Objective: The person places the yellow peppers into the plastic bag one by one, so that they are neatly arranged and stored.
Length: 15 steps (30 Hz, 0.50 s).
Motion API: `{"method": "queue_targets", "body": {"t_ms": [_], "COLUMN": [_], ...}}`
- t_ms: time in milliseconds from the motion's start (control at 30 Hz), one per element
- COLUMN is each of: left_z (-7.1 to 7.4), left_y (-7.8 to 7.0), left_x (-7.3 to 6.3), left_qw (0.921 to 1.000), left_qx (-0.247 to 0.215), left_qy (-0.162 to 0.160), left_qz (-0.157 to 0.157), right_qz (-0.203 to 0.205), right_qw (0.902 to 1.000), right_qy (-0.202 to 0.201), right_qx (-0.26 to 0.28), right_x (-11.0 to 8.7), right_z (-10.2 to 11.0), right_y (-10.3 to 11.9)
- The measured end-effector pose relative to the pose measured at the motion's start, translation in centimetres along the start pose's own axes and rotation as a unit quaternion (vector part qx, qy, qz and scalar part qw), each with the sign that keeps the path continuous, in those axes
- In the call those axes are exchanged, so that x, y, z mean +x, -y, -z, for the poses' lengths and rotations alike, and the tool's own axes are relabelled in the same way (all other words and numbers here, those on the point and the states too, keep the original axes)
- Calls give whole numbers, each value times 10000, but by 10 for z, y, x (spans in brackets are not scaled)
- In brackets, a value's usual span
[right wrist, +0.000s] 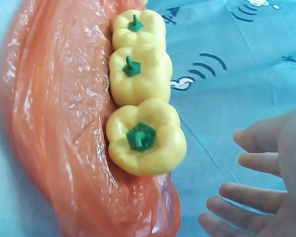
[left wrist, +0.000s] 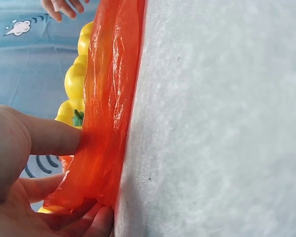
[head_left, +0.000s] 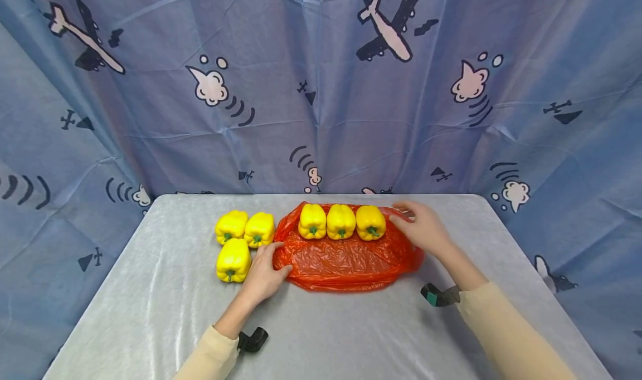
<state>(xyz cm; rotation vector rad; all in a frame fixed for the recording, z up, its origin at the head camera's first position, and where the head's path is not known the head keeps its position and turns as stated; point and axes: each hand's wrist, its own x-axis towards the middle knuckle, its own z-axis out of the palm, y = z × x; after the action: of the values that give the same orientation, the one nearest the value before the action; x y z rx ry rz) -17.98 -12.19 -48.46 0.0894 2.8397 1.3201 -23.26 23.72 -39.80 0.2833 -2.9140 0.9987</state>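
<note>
A red plastic bag (head_left: pixel 331 263) lies spread on the table, its film wrinkled. Along its back side stand three yellow bell peppers (head_left: pixel 341 222) in a row, green stems facing me. My left hand (head_left: pixel 264 274) is at the bag's left end, thumb spread from the fingers. In the left wrist view its thumb (left wrist: pixel 54 137) touches the red film, while the fingertips sit at the lower edge, partly behind the film. My right hand (head_left: pixel 423 228) hovers by the bag's back right corner, fingers apart and holding nothing in the right wrist view.
Three more yellow bell peppers (head_left: pixel 233 260) stand clustered left of the bag, close by my left hand. A pale grey cloth covers the table (head_left: pixel 351 335). Behind it hangs a blue curtain (head_left: pixel 271 90) with airplane prints. Each wrist carries a dark camera mount (head_left: pixel 253 340).
</note>
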Motion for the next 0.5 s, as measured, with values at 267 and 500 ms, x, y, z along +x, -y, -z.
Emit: {"method": "queue_targets", "body": {"t_ms": [267, 500], "left_z": [0, 1], "left_y": [0, 0], "left_x": [-1, 0], "left_qw": [10000, 9999], "left_qx": [-65, -99], "left_qy": [-5, 4], "left_qz": [30, -25], "right_qz": [-121, -133], "right_qw": [9998, 9985], "right_qy": [-86, -131], "right_qx": [133, 507], "right_x": [-20, -34], "right_z": [6, 0], "right_y": [-16, -41]}}
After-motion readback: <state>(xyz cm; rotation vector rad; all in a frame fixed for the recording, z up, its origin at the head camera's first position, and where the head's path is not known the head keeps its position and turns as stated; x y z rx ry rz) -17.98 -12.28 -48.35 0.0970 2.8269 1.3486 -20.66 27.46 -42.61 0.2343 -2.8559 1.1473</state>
